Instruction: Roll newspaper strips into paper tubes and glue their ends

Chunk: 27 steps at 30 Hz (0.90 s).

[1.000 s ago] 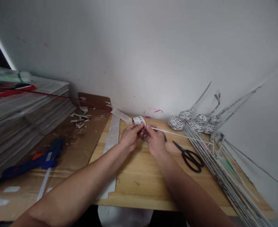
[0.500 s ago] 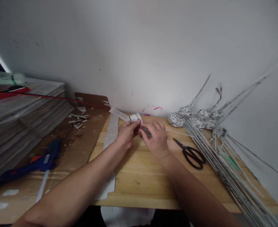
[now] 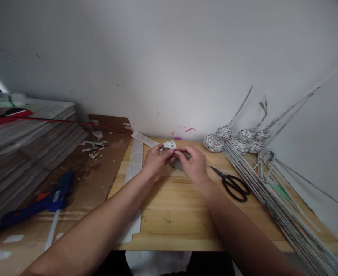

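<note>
Over the middle of the wooden table, my left hand [image 3: 155, 158] pinches a strip of printed newspaper [image 3: 169, 145], whose curled end rises above the fingertips. My right hand [image 3: 194, 163] has thumb and fingers closed on the same strip, its tips touching or nearly touching those of the left. A thin rolled paper stick [image 3: 213, 167] runs out to the right from behind my right hand. Whether it joins the strip is hidden by the fingers. Behind my left hand lies a flat paper strip [image 3: 145, 138]. Black-handled scissors [image 3: 235, 186] lie to the right.
Several woven paper balls [image 3: 213, 143] stand by the wall, near a long bundle of paper sticks [image 3: 269, 203]. Newspaper strips [image 3: 135, 161] lie along the table's left side. Further left are a blue glue gun [image 3: 55, 197], paper scraps [image 3: 94, 145] and a newspaper stack [image 3: 33, 142].
My two hands have drawn closer together at the fingertips. The strip's curled end has turned and shifted slightly right. The view has moved a little.
</note>
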{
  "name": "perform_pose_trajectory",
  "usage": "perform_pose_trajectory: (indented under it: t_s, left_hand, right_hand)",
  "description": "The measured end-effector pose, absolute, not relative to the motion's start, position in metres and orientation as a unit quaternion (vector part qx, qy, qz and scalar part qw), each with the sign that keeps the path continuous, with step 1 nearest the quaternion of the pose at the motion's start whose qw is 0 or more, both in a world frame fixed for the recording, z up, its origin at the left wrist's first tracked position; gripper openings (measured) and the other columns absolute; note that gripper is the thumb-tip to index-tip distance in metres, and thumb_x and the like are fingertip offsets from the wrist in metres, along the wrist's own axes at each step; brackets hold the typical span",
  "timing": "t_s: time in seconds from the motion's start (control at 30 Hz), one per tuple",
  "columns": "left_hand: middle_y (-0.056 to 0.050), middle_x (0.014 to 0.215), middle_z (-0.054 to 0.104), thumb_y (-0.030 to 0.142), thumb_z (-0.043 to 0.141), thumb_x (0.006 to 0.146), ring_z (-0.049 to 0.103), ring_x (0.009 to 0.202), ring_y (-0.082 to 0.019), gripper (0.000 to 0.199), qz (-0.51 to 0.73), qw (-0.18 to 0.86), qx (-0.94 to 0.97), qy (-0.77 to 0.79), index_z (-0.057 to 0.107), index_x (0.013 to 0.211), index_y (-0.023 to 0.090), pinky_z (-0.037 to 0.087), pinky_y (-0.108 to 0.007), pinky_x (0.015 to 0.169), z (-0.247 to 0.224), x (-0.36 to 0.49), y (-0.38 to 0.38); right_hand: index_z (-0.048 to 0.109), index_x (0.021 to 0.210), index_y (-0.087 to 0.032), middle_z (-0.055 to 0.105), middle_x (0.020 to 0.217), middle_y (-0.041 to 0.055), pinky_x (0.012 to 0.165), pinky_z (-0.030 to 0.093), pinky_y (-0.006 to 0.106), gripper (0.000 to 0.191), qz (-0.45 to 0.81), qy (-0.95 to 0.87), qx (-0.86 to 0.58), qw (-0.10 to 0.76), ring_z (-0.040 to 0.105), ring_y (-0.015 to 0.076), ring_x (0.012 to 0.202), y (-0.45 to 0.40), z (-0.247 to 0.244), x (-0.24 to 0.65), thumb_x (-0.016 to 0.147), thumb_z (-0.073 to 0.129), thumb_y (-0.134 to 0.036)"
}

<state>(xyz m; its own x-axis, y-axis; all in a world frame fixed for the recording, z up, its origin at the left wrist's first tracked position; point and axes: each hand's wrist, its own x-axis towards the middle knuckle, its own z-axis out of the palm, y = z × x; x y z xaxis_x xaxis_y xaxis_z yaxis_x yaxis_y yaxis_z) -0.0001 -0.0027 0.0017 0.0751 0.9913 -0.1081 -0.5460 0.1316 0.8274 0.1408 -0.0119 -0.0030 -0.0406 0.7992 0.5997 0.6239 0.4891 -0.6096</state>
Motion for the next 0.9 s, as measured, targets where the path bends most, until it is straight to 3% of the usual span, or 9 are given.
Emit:
perform_pose_trajectory:
  t_s: [0.1, 0.2, 0.53, 0.9]
  left_hand:
    - [-0.003, 0.072, 0.073, 0.018, 0.082, 0.064, 0.069, 0.060, -0.016, 0.051, 0.600, 0.614, 0.364, 0.361, 0.040, 0.094, 0.021, 0.057, -0.029, 0.064, -0.001, -0.002, 0.000]
    - [0.001, 0.069, 0.072, 0.024, 0.080, 0.068, 0.069, 0.060, -0.018, 0.051, 0.600, 0.568, 0.450, 0.339, 0.036, 0.094, 0.024, 0.057, -0.031, 0.063, -0.004, -0.004, 0.003]
    - [-0.003, 0.076, 0.072, 0.027, 0.078, 0.068, 0.068, 0.068, -0.015, 0.019, 0.570, 0.532, 0.525, 0.340, 0.067, 0.079, 0.016, 0.057, -0.029, 0.071, -0.003, -0.009, 0.008]
    - [-0.004, 0.069, 0.071, 0.021, 0.081, 0.063, 0.066, 0.064, -0.014, 0.017, 0.566, 0.544, 0.505, 0.359, 0.066, 0.067, 0.015, 0.055, -0.026, 0.066, 0.002, -0.011, 0.007]
  right_hand:
    - [0.071, 0.089, -0.021, 0.074, 0.089, 0.0059, 0.080, 0.050, 0.034, 0.013, 0.116, -0.702, -0.496, 0.498, 0.067, 0.0213, 0.086, -0.010, -0.004, 0.142, 0.087, 0.062, -0.030]
    - [0.071, 0.087, -0.021, 0.074, 0.087, 0.0050, 0.078, 0.051, 0.032, 0.012, 0.121, -0.697, -0.495, 0.504, 0.068, 0.0205, 0.083, -0.010, -0.003, 0.142, 0.086, 0.063, -0.029]
    - [0.070, 0.088, -0.021, 0.074, 0.088, 0.0048, 0.078, 0.050, 0.033, 0.010, 0.078, -0.711, -0.500, 0.488, 0.067, 0.0213, 0.084, -0.012, 0.001, 0.144, 0.086, 0.062, -0.026]
    - [0.068, 0.086, -0.021, 0.073, 0.088, 0.0047, 0.077, 0.049, 0.032, 0.007, 0.064, -0.731, -0.493, 0.467, 0.066, 0.0211, 0.085, -0.013, 0.002, 0.143, 0.086, 0.061, -0.022]
